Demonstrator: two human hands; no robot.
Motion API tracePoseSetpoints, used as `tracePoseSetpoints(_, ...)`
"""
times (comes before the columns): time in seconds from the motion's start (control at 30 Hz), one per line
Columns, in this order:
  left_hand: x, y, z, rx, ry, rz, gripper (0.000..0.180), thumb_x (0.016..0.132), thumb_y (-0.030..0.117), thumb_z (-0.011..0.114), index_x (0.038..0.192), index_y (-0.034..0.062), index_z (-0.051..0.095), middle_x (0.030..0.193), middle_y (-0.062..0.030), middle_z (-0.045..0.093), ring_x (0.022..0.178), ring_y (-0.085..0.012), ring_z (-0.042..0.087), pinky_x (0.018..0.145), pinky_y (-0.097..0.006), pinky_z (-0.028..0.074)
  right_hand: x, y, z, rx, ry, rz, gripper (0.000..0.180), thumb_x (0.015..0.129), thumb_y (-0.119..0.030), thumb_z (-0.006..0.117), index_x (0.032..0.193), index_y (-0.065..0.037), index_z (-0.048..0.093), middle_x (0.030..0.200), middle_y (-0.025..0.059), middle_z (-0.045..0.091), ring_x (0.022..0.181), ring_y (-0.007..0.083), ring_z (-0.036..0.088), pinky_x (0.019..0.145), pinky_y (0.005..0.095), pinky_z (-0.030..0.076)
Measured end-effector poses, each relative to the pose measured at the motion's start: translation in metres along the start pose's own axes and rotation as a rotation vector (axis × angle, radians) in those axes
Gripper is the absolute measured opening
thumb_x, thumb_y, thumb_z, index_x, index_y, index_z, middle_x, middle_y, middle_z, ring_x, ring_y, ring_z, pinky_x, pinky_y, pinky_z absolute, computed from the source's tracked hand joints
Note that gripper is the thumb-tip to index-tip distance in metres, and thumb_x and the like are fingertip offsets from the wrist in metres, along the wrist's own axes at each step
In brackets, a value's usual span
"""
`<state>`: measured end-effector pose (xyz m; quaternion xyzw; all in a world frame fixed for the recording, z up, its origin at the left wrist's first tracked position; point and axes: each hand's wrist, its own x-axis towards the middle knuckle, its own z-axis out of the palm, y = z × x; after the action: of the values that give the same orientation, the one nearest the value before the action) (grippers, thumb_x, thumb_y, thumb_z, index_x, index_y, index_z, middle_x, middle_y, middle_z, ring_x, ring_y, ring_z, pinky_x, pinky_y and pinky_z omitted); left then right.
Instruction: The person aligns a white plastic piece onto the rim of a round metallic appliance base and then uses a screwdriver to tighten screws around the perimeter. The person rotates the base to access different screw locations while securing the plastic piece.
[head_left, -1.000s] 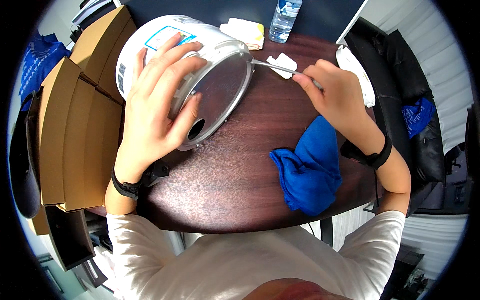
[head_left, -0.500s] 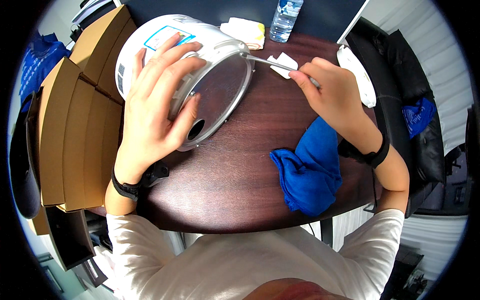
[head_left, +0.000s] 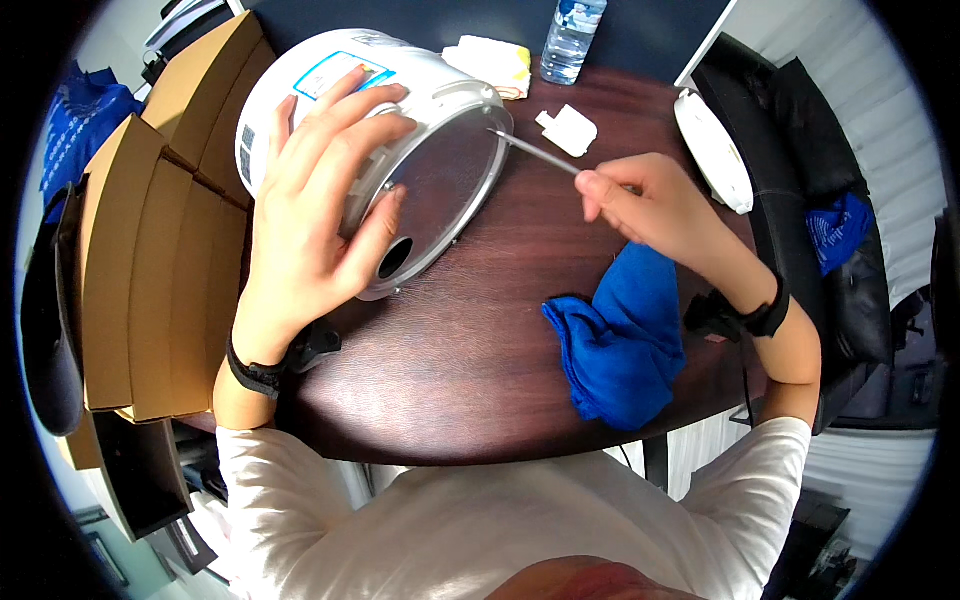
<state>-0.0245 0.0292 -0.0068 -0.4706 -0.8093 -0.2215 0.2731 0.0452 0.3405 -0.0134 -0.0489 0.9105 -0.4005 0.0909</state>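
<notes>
A white cylindrical appliance (head_left: pixel 320 50) with a label lies on its side at the left of the table, its round translucent end cover (head_left: pixel 440 165) facing me. Small screws dot the cover's rim, and a dark round hole shows low on it. My left hand (head_left: pixel 315 205) grips the rim, fingers spread over the white wall and thumb against the cover's edge. Between the closed fingers of my right hand (head_left: pixel 640 200) is a screwdriver (head_left: pixel 540 154); its thin metal shaft points left, with the tip in front of the cover's upper right part. The handle is mostly hidden by my hand.
A blue cloth (head_left: pixel 630 340) lies near the right front. Beyond are a small white plastic piece (head_left: pixel 570 130), a folded cloth (head_left: pixel 490 62), a water bottle (head_left: pixel 572 45) and a long white part (head_left: pixel 712 150) at the right edge. Cardboard boxes (head_left: pixel 140 270) stand at left.
My right hand has drawn down a little, and the screwdriver tip has shifted from the cover's upper rim to lower down. The appliance has shifted slightly right with my left hand still on it.
</notes>
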Motion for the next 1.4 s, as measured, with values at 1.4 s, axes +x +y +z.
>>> tracePoseSetpoints(1.4,0.0,-0.001,0.002,0.01,0.017,0.013,0.042,0.078,0.005,0.066,0.12,0.0098,0.063,0.136,-0.011,0.059,0.138,-0.0363,0.047,0.113,-0.061,0.025,0.011,-0.001,0.001,0.482,-0.181,0.21,0.049,0.102,-0.044,0.055,0.078,-0.003,0.065,0.061,-0.0017,0.051,0.048,0.007,0.048,0.042,0.0259,0.038)
